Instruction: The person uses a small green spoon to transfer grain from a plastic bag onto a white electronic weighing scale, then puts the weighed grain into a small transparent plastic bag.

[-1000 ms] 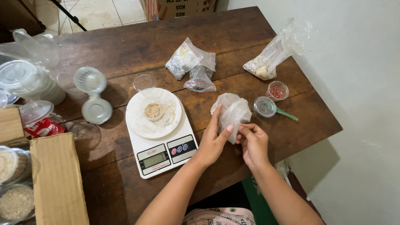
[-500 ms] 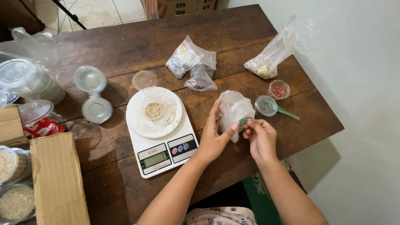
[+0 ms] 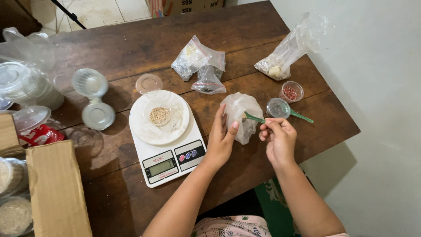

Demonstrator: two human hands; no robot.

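1. Left hand (image 3: 221, 138): fingers half open, cupping white plastic bag (image 3: 240, 115) right of kitchen scale (image 3: 169, 149).
2. Right hand (image 3: 277, 136): fingers pinched on green spoon (image 3: 253, 117), tip at bag mouth.

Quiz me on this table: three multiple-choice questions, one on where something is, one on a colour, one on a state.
1. Where is the white plate?
A. on the scale
B. on the cardboard box
C. on the floor

2. What colour is the spoon in the right hand?
A. red
B. green
C. yellow

3. What is the left hand doing?
A. pressing a scale button
B. lying flat on the table
C. steadying the plastic bag

Answers:
1. A, it sits on the scale.
2. B, its handle is green.
3. C, its fingers rest on the bag's side.
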